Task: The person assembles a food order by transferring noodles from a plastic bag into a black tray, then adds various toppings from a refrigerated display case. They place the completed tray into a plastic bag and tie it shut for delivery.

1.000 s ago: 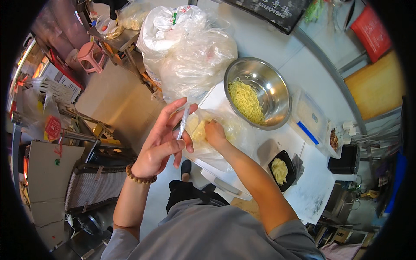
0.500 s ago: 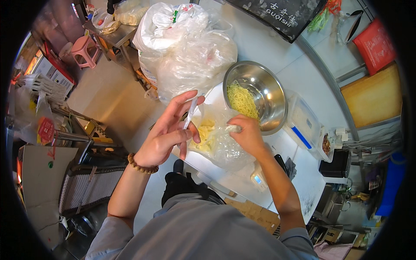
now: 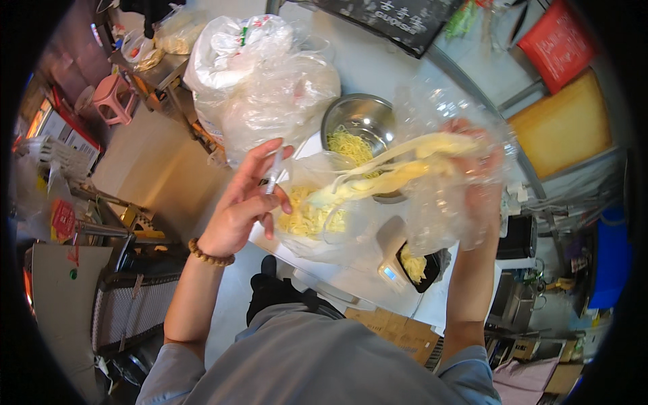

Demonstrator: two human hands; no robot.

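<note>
My right hand (image 3: 480, 162), blurred and partly covered by a clear plastic sheet or bag (image 3: 432, 223), grips a long bunch of pale yellow noodles (image 3: 398, 177). The bunch trails leftward to an open clear bag (image 3: 361, 233) with more wide yellow noodles (image 3: 310, 219) in it. At that bag's left side is my left hand (image 3: 233, 219), a thin white strip (image 3: 274, 174) pinched between its fingers. Close to the table's front edge, a small scale (image 3: 389, 271) bears a black tray (image 3: 423, 283) with a small noodle portion (image 3: 412, 264).
A steel bowl (image 3: 332, 113) with thin yellow noodles (image 3: 351, 145) stands behind the noodle bag. Large plastic sacks (image 3: 266, 101) rise at the back left. A pink stool (image 3: 113, 100) is on the floor. A black chair (image 3: 138, 293) stands left, a cardboard box (image 3: 398, 331) below the table.
My right hand has moved right and up from the bag's edge, now pulling out a bunch of noodles. The black tray on the scale has come into sight. My left hand shifted slightly left.
</note>
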